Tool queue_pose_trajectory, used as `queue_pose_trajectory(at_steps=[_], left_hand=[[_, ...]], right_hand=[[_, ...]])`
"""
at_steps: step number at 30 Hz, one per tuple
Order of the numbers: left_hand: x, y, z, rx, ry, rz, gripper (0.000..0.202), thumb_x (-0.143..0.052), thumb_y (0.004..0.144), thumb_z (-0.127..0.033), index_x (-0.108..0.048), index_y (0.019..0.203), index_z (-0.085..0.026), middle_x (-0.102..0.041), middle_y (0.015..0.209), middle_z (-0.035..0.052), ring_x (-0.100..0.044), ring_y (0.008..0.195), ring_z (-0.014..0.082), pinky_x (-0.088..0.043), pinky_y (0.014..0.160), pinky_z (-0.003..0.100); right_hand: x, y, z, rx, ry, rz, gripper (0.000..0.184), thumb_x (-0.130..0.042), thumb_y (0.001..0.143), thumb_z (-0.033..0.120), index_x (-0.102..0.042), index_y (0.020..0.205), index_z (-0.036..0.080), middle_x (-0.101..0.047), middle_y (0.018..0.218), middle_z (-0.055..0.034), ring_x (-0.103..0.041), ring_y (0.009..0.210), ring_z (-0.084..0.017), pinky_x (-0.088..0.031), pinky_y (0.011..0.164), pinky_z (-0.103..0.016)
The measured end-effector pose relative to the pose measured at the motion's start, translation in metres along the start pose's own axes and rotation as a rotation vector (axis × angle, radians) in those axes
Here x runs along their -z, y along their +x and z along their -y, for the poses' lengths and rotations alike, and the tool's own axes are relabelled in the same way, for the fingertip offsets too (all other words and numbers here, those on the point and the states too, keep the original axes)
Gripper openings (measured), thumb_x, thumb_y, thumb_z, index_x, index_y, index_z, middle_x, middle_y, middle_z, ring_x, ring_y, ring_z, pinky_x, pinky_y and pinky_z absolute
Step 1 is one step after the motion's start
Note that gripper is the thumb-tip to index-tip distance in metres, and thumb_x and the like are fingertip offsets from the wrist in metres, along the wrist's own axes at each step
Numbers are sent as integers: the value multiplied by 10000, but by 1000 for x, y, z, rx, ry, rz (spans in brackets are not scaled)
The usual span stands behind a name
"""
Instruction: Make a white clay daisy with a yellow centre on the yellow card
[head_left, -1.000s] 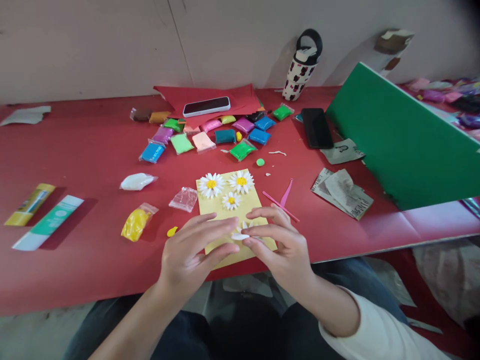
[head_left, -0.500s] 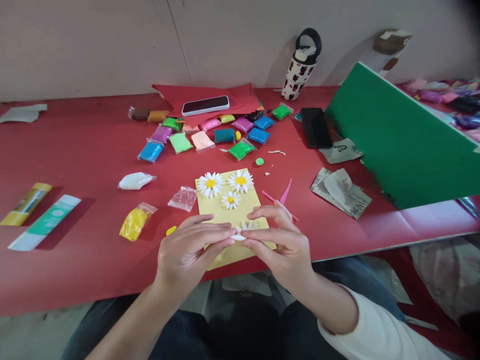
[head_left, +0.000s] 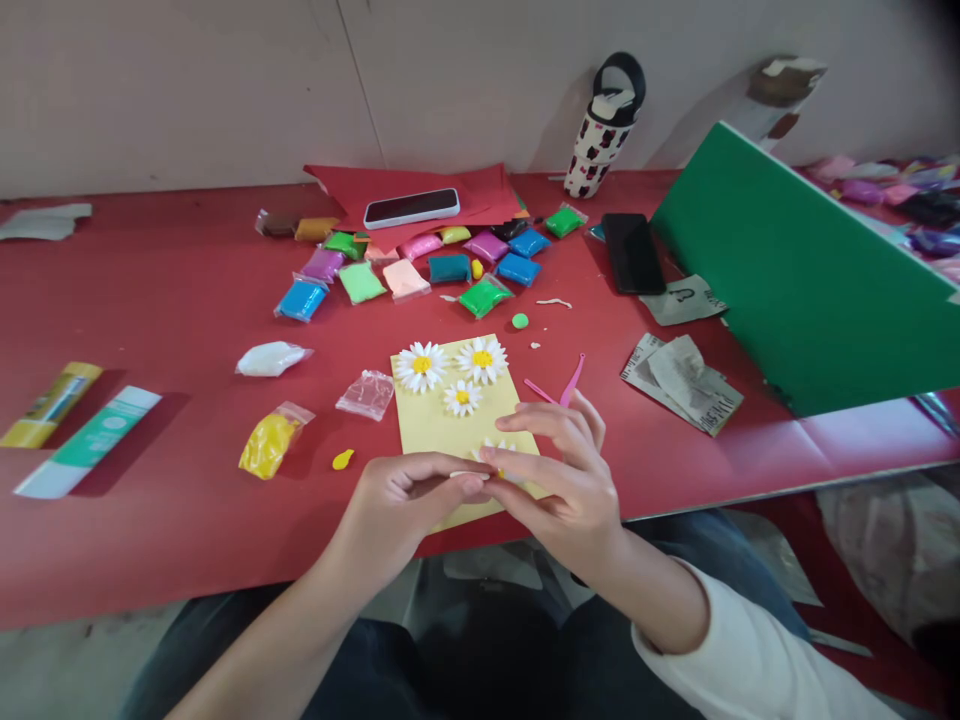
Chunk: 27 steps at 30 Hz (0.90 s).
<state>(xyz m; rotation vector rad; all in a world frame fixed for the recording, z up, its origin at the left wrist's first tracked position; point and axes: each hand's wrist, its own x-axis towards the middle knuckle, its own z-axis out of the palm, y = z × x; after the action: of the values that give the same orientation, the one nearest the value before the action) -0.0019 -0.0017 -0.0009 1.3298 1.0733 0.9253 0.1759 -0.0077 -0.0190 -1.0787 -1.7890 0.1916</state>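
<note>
A small white clay piece is pinched low over the front of the pale yellow card. My left hand grips it between thumb and bent fingers. At its right end, my right hand closes thumb and forefinger, the other fingers raised and spread. Three white daisies with yellow centres lie on the card: a left daisy, a right daisy and a smaller daisy. Behind my right fingers, another daisy is mostly hidden.
Pink tools lie right of the card. On the left are yellow clay, white clay and two tubes. Several clay packets and a phone lie behind. A green board leans at right.
My left fingers have curled in and flattened around the white clay piece, uncovering the yellow clay bit on the table. The right hand stays close by, its fingertips shifted slightly.
</note>
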Motion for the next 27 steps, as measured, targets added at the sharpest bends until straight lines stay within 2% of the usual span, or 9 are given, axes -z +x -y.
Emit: queue_pose_trajectory(at_steps=[4, 7, 9, 12, 14, 18, 21, 24, 27], left_hand=[[-3, -1, 3, 98, -158, 41, 90, -700, 818, -283, -772, 792, -234, -773, 761, 13, -743, 658, 191, -652, 672, 303], [-4, -1, 5, 114, -132, 53, 105, -692, 827, -289, -772, 802, -226, -777, 791, 25, -749, 698, 201, -649, 710, 315], [-3, -2, 5, 75, -57, 49, 93, -718, 805, -288, -769, 863, -235, -780, 822, 21, -753, 759, 214, -646, 711, 298], [0, -2, 3, -44, 119, -28, 331, -773, 751, -305, -723, 1074, -255, -778, 937, 26, -752, 815, 226, -646, 669, 272], [4, -3, 1, -140, 264, -98, 392, -772, 755, -323, -697, 1133, -254, -769, 993, 35, -752, 820, 226, -647, 671, 274], [8, -5, 0, -296, 483, -175, 126, -716, 817, -305, -752, 935, -277, -781, 879, -18, -752, 749, 175, -635, 688, 233], [8, -6, 1, -355, 538, -198, 59, -701, 831, -297, -755, 851, -284, -777, 803, -43, -745, 700, 156, -624, 648, 213], [7, -3, 4, -346, 574, -211, 76, -681, 848, -312, -750, 846, -280, -775, 785, -45, -742, 690, 156, -616, 632, 221], [11, 2, 8, -348, 687, -274, 146, -662, 864, -333, -730, 980, -276, -777, 931, -20, -742, 839, 178, -608, 705, 256]], right_hand=[[0, 0, 0, -1, 2, 11, 111, -713, 824, 249, -742, 867, 347, -710, 974, -1, -661, 986, -224, -362, 1032, -511], [0, 0, 0, -14, 16, 14, 106, -704, 830, 236, -750, 830, 332, -708, 972, -11, -662, 984, -226, -365, 1027, -517], [0, 0, -1, -34, 41, 15, 113, -696, 836, 228, -756, 836, 323, -704, 980, -17, -666, 979, -223, -363, 1029, -519], [1, -1, -1, -98, 88, 29, 113, -689, 845, 239, -757, 853, 329, -694, 1005, -14, -672, 966, -215, -352, 1049, -524], [1, -2, -2, -142, 118, 40, 102, -696, 840, 247, -758, 847, 328, -690, 1015, -13, -673, 961, -213, -343, 1066, -528], [2, -2, -3, -191, 170, 50, 84, -705, 832, 263, -760, 853, 324, -690, 1017, -13, -668, 982, -214, -326, 1097, -523], [2, -3, -2, -198, 189, 74, 100, -720, 816, 293, -752, 906, 322, -688, 1036, -20, -661, 1005, -223, -337, 1095, -520], [1, -3, -4, -182, 191, 86, 88, -700, 829, 253, -745, 880, 309, -696, 1003, -13, -668, 973, -211, -377, 1065, -501], [0, 0, -10, -182, 98, 30, 132, -685, 836, 233, -729, 936, 307, -699, 1005, -19, -661, 978, -218, -387, 1039, -506]])
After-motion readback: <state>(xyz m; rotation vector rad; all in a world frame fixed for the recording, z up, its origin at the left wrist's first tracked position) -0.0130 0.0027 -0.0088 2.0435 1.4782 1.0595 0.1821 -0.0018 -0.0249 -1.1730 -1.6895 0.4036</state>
